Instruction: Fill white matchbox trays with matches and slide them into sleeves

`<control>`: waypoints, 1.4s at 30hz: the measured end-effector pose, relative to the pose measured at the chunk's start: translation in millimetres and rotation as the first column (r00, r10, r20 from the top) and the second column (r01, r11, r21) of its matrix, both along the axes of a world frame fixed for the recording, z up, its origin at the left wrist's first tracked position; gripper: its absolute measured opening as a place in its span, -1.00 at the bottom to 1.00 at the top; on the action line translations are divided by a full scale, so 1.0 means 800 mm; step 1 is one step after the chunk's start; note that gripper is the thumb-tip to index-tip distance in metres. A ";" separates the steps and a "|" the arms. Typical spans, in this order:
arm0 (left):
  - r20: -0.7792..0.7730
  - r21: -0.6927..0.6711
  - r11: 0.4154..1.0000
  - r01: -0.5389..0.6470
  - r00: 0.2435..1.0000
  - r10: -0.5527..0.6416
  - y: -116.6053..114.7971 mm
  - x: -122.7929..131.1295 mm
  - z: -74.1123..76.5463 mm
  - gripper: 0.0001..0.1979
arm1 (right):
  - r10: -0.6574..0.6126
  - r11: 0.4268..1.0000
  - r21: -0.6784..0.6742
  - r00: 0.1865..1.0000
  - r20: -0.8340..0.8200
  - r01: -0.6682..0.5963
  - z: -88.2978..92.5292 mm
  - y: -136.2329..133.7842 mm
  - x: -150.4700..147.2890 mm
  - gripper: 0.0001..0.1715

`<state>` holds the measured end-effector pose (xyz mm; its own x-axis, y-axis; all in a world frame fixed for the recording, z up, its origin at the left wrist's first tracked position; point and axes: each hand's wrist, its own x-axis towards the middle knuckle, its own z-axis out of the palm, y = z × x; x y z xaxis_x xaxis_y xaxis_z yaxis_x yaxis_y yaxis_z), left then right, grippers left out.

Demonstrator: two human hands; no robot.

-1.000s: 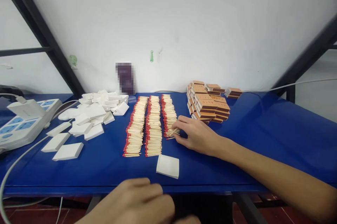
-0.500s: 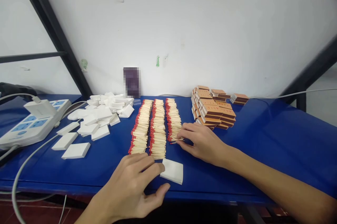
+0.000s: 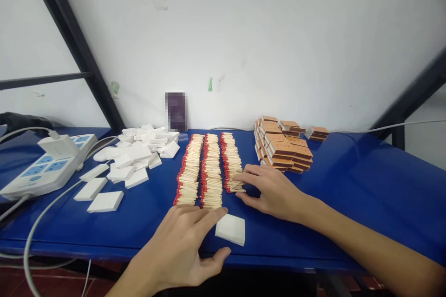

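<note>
Three rows of red-headed matches stand out on the blue table: a left row (image 3: 188, 167), a middle row (image 3: 211, 171) and a shorter right row (image 3: 231, 157). My right hand (image 3: 270, 190) is at the near end of the right row, its index fingertip touching the matches and its thumb apart, just in front of them. My left hand (image 3: 184, 241) is open near the table's front edge, thumb and index finger spread. Just right of its fingers lies a small white box (image 3: 230, 229), flat on the table.
A heap of white boxes (image 3: 139, 157) lies on the left, beside a power strip (image 3: 45, 167) with a plugged-in charger (image 3: 58, 147) and a white cable (image 3: 36, 227). Brown matchboxes (image 3: 280, 144) are stacked at the right. A blurred purple object (image 3: 177, 112) leans on the wall.
The loose match at my right fingertips now lies against the right row, and the fingers have parted. My left index finger has straightened off the white box's edge. The view has shifted slightly.
</note>
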<state>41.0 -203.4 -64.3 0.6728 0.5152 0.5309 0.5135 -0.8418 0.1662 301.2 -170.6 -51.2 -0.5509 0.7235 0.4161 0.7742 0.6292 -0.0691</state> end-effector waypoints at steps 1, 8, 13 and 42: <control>-0.009 -0.011 1.000 -0.004 1.000 0.004 0.000 0.000 0.000 -0.51 | -0.008 1.000 -0.007 1.000 0.007 0.008 0.001 0.000 0.000 -0.77; -0.019 -0.079 0.996 0.031 0.999 -0.032 0.001 0.001 0.000 -0.69 | -0.007 1.000 -0.027 1.000 0.008 0.007 -0.004 0.002 -0.003 -0.86; -0.025 -0.113 0.993 0.020 0.999 -0.023 0.000 -0.002 -0.001 -0.64 | 0.028 0.999 -0.031 0.999 -0.023 -0.029 -0.008 0.005 -0.003 -0.85; -0.125 -0.278 0.961 0.009 0.991 -0.046 0.002 -0.002 0.000 -0.64 | 0.096 0.991 -0.095 0.995 -0.003 -0.095 -0.007 0.002 0.000 -0.81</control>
